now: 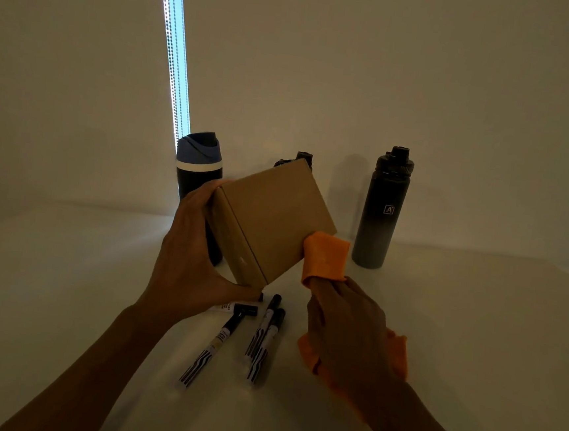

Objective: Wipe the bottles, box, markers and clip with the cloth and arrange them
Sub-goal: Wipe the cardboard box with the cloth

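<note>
Your left hand (191, 241) clasps the box (269, 221), tilted, above the table (472, 335): thumb under its lower corner, fingers on the far left edge. Your right hand (351, 334), closed around the cloth (325, 258), presses it to the box's lower right edge. Markers (248, 336) lie below; bottles (381, 210) stand behind.

Left hand (188, 251) raised, fingers spread and clamped in a grip. Right hand (351, 334) lower, fist closed, forearm angled inward.
</note>
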A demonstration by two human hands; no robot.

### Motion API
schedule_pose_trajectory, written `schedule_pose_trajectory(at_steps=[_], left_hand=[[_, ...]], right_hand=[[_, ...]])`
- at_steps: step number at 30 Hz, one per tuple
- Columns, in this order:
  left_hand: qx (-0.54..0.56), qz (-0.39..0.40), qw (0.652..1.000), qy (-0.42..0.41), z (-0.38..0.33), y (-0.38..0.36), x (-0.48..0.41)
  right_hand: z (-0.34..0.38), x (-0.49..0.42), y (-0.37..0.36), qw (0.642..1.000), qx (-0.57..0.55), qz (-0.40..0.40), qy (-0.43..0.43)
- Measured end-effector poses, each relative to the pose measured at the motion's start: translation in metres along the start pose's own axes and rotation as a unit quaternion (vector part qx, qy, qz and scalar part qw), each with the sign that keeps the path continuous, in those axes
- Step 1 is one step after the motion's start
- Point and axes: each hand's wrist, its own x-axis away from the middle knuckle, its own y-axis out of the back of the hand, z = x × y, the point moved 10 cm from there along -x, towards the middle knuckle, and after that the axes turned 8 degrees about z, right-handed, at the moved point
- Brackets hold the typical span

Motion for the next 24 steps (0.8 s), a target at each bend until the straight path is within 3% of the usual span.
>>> schedule_pose_trajectory(at_steps=[4,8,14,24], left_hand=[[0.011,-0.01,1.0,0.014,-0.007,-0.002,0.001],[0.012,0.012,1.0,-0.004,-0.02,-0.01,0.002],[0.012,0.04,0.999,-0.015,-0.021,-0.018,0.003],[0.035,0.047,0.998,-0.029,-0.017,-0.023,0.003]], right_hand=[[0.01,0.005,0.031,0.991,0.007,-0.13,0.032],[0.016,0.01,0.043,0.981,0.0,-0.184,0.058],[0.022,0.012,0.036,0.978,0.02,-0.176,0.112],[-0.026,-0.009,0.023,0.995,0.016,-0.094,-0.02]])
